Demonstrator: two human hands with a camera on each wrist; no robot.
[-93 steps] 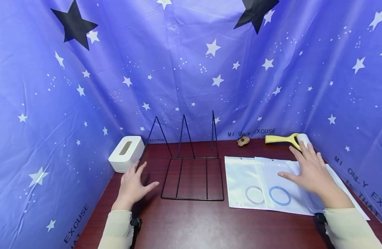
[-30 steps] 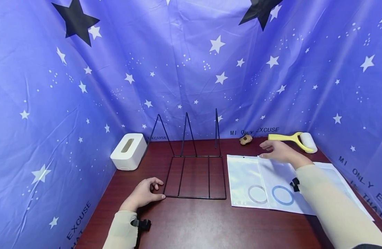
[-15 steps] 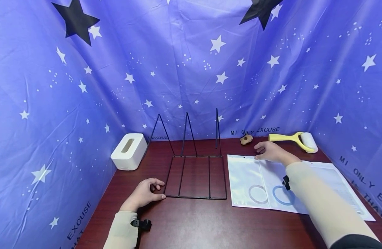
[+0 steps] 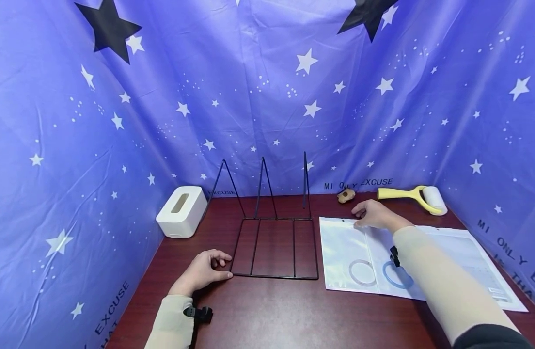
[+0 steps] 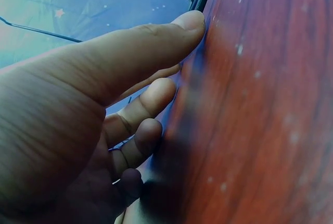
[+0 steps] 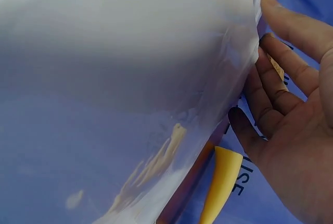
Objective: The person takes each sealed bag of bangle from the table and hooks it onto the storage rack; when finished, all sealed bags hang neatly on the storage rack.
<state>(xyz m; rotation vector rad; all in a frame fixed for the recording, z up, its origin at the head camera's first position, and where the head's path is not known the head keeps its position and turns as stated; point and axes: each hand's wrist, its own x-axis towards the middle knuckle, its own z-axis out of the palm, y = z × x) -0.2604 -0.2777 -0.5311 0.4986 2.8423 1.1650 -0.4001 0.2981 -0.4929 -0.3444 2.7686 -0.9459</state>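
Observation:
A black wire rack (image 4: 274,277) with upright triangular dividers stands on the dark red table. At its front left corner is my left hand (image 4: 203,270), thumb tip against the wire and loosely bent fingers beside it. My right hand (image 4: 377,215) is at the top edge of overlapping white plastic bags. The left bag (image 4: 337,252) shows a grey ring (image 4: 354,278), the one beside it a blue ring (image 4: 394,279), partly behind the right sleeve. In the right wrist view my fingertips touch the bag's edge (image 6: 242,70), with a visible gap between thumb and index finger.
A white tissue box (image 4: 182,213) stands at the back left. Behind the bags lie a small brown object (image 4: 346,195) and a yellow-handled lint roller (image 4: 400,194). A blue curtain with stars (image 4: 267,97) walls in the table on the back and both sides.
My left hand moved from beside the tissue box to the rack's front corner. My right hand went from above the right-hand bags leftward to the top edge, creeping further left lately.

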